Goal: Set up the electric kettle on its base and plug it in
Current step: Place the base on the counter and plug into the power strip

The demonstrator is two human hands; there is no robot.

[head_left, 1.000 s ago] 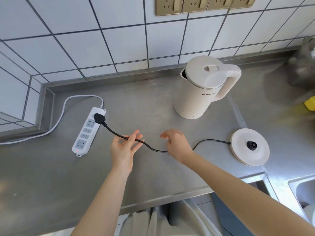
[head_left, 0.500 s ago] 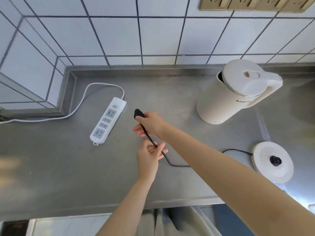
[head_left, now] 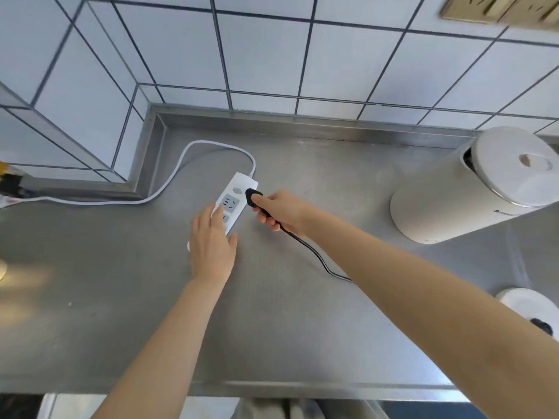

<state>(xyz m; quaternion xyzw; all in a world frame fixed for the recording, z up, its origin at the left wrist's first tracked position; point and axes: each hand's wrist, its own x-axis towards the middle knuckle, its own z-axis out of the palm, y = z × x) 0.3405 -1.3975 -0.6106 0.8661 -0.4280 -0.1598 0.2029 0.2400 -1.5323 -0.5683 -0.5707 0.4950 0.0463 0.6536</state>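
While the right hand [head_left: 282, 211] is gripping the black plug [head_left: 252, 196] with curled fingers, it is holding it just beside the top end of the white power strip [head_left: 234, 196]. The left hand [head_left: 211, 240] is lying flat on the lower part of the strip, fingers straight, pressing it on the steel bench [head_left: 302, 313]. The black cord [head_left: 317, 257] is running from the plug under the right forearm. The kettle [head_left: 472, 189] is standing on the bench at the right, well apart from its base [head_left: 526, 306], which is lying near the right edge.
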